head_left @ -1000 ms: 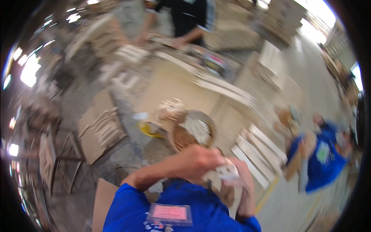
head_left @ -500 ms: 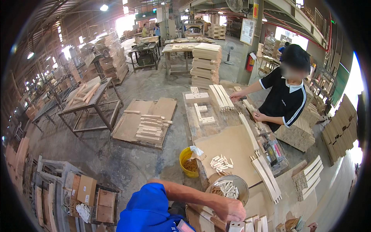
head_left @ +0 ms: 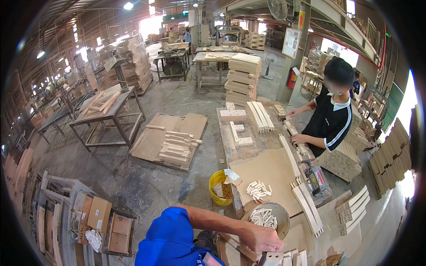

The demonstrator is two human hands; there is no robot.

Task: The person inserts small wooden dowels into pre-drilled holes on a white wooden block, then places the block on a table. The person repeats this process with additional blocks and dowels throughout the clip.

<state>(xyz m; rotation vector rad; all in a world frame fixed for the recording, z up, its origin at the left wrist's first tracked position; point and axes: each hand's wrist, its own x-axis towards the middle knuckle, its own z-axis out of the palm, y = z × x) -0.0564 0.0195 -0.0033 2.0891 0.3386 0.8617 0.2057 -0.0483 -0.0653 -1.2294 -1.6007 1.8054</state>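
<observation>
My left hand [head_left: 265,240] reaches in from the blue sleeve at the lower edge, its fingers curled closed. What they hold, if anything, is hidden. Just below the hand is a pale wooden block [head_left: 271,257] with round holes in its end. Behind the hand stands a round bucket [head_left: 284,225] with several short wooden dowels [head_left: 263,217] in it. More loose dowels [head_left: 258,189] lie in a heap on the brown cardboard [head_left: 266,166] beyond. Further wooden pieces [head_left: 295,258] stand beside the block. My right hand is out of the picture.
A co-worker [head_left: 335,113] stands across the bench, hands at a wooden strip. Curved wooden rails [head_left: 307,208] lie at the bench's right. A yellow bucket [head_left: 217,190] stands left of the bench. Stacked strips [head_left: 177,146] lie on a floor-level board. A tall plank stack [head_left: 242,80] rises behind.
The view has shifted slightly, moving the scene a little to the right and down. The co-worker's hands and head have changed position. My left hand stays closed by the block.
</observation>
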